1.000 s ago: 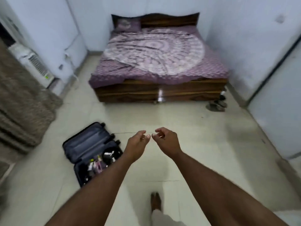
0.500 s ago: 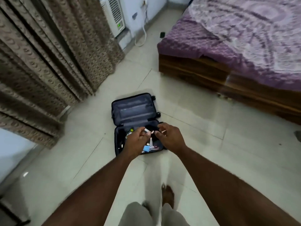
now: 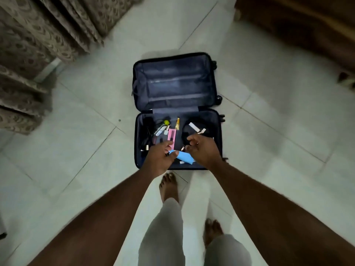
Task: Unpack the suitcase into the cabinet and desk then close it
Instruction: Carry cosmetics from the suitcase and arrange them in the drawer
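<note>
A pale tiled floor (image 3: 80, 143) fills the view, with brown patterned curtains (image 3: 38, 41) hanging at the upper left and the dark wooden side of a bed frame (image 3: 299, 25) at the upper right. On the tiles between them lies a dark navy suitcase (image 3: 174, 83), opened flat, its far half showing bare lining and its near half holding a scatter of small things. Among these are a pink flat package (image 3: 171, 135) near the middle, a small yellow-capped tube (image 3: 178, 123) just beyond it, a little yellow-green round item (image 3: 166, 122) to the left with black cables (image 3: 148, 129) beside it, a white strip (image 3: 194, 127) on a dark round shape at the right, and a light blue pouch (image 3: 184, 158) at the near edge. The person stands at the near end of the suitcase, bare feet on the tiles and light grey trousers (image 3: 165, 233) showing below. Both arms reach down over the near half. The left hand (image 3: 159, 158) has its fingers loosely curled, thumb tip over the edge of the blue pouch; whether it actually touches it cannot be told. The right hand (image 3: 203, 150) hovers just beside it, fingers bent and slightly apart, a ring on one finger, holding nothing that can be made out. The whole frame is slightly blurred.
</note>
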